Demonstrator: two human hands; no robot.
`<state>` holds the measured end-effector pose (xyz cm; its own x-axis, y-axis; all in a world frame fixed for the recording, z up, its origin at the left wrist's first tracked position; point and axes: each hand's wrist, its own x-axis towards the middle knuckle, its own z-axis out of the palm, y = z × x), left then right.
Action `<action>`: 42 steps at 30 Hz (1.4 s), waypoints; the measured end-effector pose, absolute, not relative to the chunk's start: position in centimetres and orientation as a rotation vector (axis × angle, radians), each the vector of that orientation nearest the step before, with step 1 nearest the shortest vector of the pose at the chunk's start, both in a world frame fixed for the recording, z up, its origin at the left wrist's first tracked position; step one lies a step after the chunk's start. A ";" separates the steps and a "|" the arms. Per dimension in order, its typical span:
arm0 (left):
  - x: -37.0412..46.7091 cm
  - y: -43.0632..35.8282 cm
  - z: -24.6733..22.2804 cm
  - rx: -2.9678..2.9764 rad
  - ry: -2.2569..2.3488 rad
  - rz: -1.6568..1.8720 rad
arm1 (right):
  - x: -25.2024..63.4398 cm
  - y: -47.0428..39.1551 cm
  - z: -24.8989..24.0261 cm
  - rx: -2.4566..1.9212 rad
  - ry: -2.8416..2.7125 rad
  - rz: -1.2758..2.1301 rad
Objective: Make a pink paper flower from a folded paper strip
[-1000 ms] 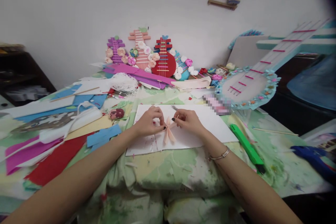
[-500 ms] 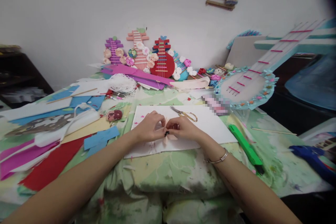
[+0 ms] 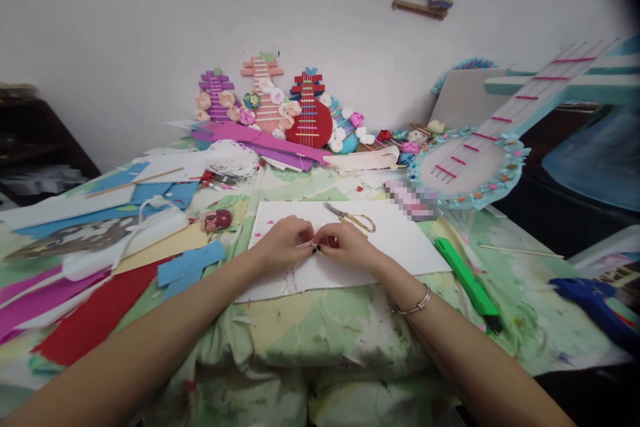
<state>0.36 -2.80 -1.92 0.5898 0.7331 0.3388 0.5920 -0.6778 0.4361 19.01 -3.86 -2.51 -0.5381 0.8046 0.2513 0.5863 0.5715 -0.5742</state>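
My left hand (image 3: 287, 243) and my right hand (image 3: 347, 248) meet fingertip to fingertip above a white board (image 3: 400, 240). Both are pinched on a small pale pink piece (image 3: 309, 244), mostly hidden by the fingers, so its shape cannot be made out. Gold-handled scissors (image 3: 356, 217) lie on the board just beyond my right hand. Small pink scraps and marks (image 3: 270, 222) show on the board by my left hand.
Right of the board lie a green cutter (image 3: 470, 283) and a blue tool (image 3: 597, 303). Blue strips (image 3: 193, 265), red paper (image 3: 100, 310) and white string (image 3: 233, 160) are at left. Decorated paper instruments (image 3: 310, 117) stand behind; a larger one (image 3: 463, 167) leans at right.
The pale pink piece hung below my fingertips before; now only a little of it shows between them. My hands have stayed in nearly the same place.
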 end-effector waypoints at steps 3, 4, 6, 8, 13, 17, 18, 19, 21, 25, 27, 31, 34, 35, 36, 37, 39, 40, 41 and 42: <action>0.3 -2.6 -2.0 2.518 1.113 0.694 | 19.1 -3.9 -2.3 -1.131 -2.318 0.561; 0.3 -2.5 -2.0 2.511 1.110 0.683 | 19.1 -4.0 -2.3 -1.132 -2.322 0.561; 0.2 -2.5 -1.9 2.511 1.098 0.672 | 19.1 -4.0 -2.2 -1.133 -2.330 0.574; 0.2 -2.5 -1.9 2.515 1.092 0.680 | 19.0 -4.1 -2.2 -1.137 -2.329 0.590; 0.3 -2.4 -2.6 2.497 1.047 0.789 | 19.3 -4.8 -1.0 -1.145 -2.262 0.447; 0.2 -2.6 -3.3 2.492 0.987 0.913 | 22.2 -5.6 2.0 -1.368 -2.113 0.211; 0.2 -2.7 -3.4 2.496 0.988 0.938 | 23.5 -5.7 2.9 -1.454 -2.105 0.138; 0.2 -2.8 -3.4 2.506 0.988 0.956 | 25.2 -5.8 3.9 -1.558 -2.088 0.033; 0.2 -3.1 -3.3 2.558 0.963 0.974 | 29.3 -5.9 5.4 -1.822 -2.051 -0.200; 0.2 -3.5 -3.1 2.679 0.908 1.036 | 39.8 -6.0 6.1 -2.401 -2.017 -0.475; 0.1 -3.4 -3.2 2.683 0.869 1.065 | 44.7 -6.4 5.1 -2.651 -1.983 -0.420; 0.0 -3.0 -3.4 2.621 0.825 1.086 | 51.1 -7.9 2.1 -2.897 -1.894 -0.358; 0.0 -2.7 -3.2 2.589 0.808 1.056 | 52.6 -8.8 0.3 -2.952 -1.961 -0.261; 0.1 -2.7 -3.1 2.577 0.813 1.047 | 52.8 -9.0 -0.1 -2.950 -1.972 -0.234; 0.2 -2.6 -3.0 2.562 0.825 1.043 | 52.8 -9.1 -0.5 -2.915 -2.000 -0.227; 0.3 -2.6 -2.9 2.541 0.845 1.046 | 52.9 -9.2 -0.8 -2.883 -1.997 -0.226; 0.5 -2.6 -2.6 2.491 0.896 1.059 | 53.0 -9.2 -1.2 -2.748 -2.073 -0.223; 0.6 -2.5 -2.5 2.463 0.918 1.062 | 53.1 -9.1 -1.3 -2.711 -2.087 -0.241; 0.6 -2.5 -2.4 2.433 0.938 1.061 | 53.1 -9.1 -1.4 -2.630 -2.133 -0.259; 0.7 -2.3 -2.3 2.399 0.956 1.052 | 53.2 -9.0 -1.4 -2.583 -2.148 -0.258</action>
